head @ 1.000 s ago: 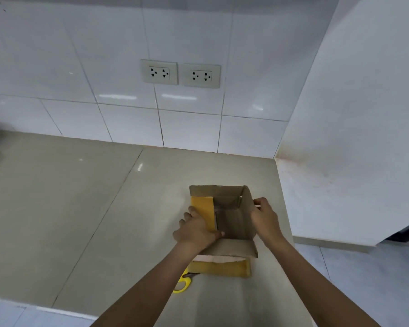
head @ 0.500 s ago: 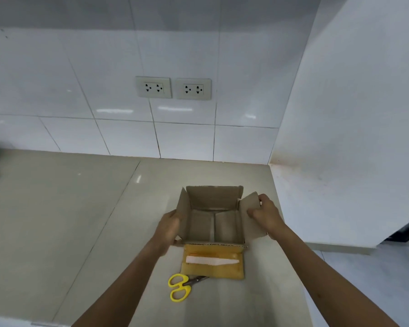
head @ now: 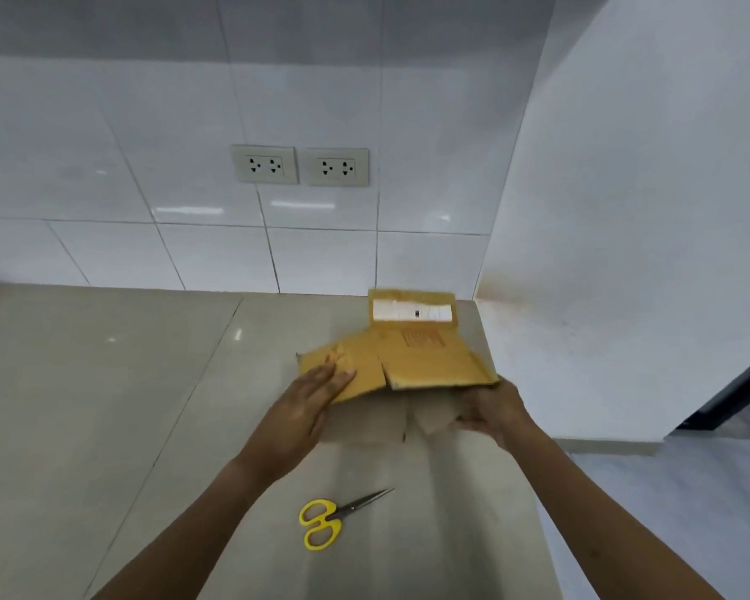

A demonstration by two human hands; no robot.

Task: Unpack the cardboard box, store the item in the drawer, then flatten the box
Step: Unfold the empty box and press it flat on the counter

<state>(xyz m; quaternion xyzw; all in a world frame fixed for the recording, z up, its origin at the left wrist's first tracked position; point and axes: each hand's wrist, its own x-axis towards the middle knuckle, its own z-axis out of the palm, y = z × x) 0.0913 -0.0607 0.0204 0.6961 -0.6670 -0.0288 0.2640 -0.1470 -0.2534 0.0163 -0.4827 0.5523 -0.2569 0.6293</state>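
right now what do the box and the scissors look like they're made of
The box looks like corrugated cardboard: matte brown, creased flaps, mostly covered in yellowish tape or wrap with a white label. The scissors seem to have glossy yellow plastic handles and dull grey metal blades, though the view is too small to be sure.

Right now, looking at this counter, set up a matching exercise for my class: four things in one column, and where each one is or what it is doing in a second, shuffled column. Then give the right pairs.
Column one:
1. left hand
2. right hand
3. scissors
4. power sockets

Column two:
A. on the tiled wall
B. lying on the counter nearer the person than the box
C. gripping the near right edge of the cardboard box
D. spread flat, palm down, on the box's left flap

Pairs: 1-D, 2-C, 3-B, 4-A
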